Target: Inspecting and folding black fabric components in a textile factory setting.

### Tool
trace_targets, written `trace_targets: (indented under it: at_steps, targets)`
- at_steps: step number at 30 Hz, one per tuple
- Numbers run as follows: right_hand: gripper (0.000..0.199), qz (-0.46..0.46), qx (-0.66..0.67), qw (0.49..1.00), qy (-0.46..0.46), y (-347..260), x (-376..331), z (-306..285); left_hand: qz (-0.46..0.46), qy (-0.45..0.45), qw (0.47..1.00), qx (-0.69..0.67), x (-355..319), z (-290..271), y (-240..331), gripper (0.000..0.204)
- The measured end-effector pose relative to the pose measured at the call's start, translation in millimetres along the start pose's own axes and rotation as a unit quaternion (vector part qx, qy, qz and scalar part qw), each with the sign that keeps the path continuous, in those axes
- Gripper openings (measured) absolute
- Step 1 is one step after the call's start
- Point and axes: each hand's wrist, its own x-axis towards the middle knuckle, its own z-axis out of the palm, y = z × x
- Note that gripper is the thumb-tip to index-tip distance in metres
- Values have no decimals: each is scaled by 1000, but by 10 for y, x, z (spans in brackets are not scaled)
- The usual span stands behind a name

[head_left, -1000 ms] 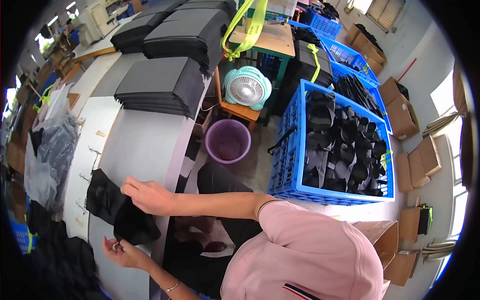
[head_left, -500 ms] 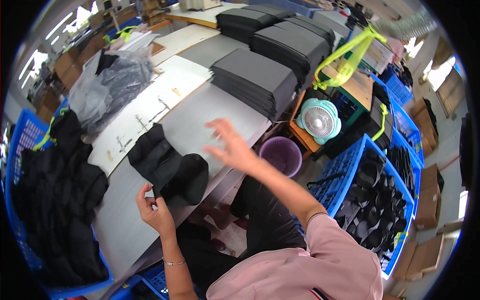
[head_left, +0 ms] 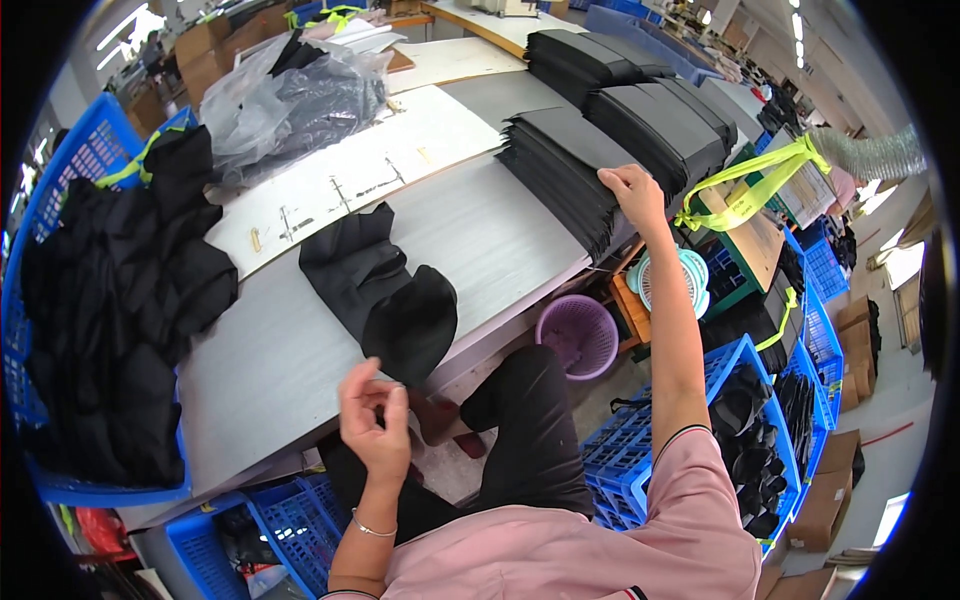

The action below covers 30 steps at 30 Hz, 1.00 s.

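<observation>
My right hand [head_left: 637,198] reaches out to the nearest stack of flat black sheets [head_left: 565,180]. Its fingers are closed at the corner of the top sheet, and that sheet's edge looks slightly lifted. Close to the table's front edge hovers my left hand [head_left: 375,420], its fingers loosely curled with a gap to the thumb and nothing visible between them. Just beyond its fingertips lies a black fabric piece [head_left: 360,275], folded and curved, with its rounded end hanging at the table edge. Whether the fingertips touch the fabric cannot be made out.
More black stacks [head_left: 655,130] stand behind. At left, a blue crate [head_left: 75,180] overflows with black fabric. Clear plastic bags [head_left: 300,105] lie on the grey-white table [head_left: 260,370]. A purple bin [head_left: 578,335], a teal fan [head_left: 690,283] and a blue crate [head_left: 620,455] stand right.
My right hand has moved from above the table out to the black stack and closed at its top corner. My left hand has come away from the fabric piece's edge. The view has shifted.
</observation>
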Motion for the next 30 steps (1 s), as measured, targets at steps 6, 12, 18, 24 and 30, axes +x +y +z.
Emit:
trace_targets:
  at_steps: [6,12,18,24,30]
  targets:
    - [11,-218,-155,952,152,-537,-581,5,-172,-226,949,-134,-211,240,11,33]
    - [12,-195,-88,977,4,-1416,-2270,79,-361,-278,829,-324,-411,621,-402,66]
    - [14,-41,154,972,-171,-1675,-3099,-49,-507,-334,665,-435,-772,852,-724,82]
    - [12,130,370,868,-304,-1604,-3461,-367,-424,-358,648,-522,-534,868,-449,99]
    - [17,246,450,824,-240,-1530,-3487,-309,-449,-299,700,-468,-242,654,-72,62]
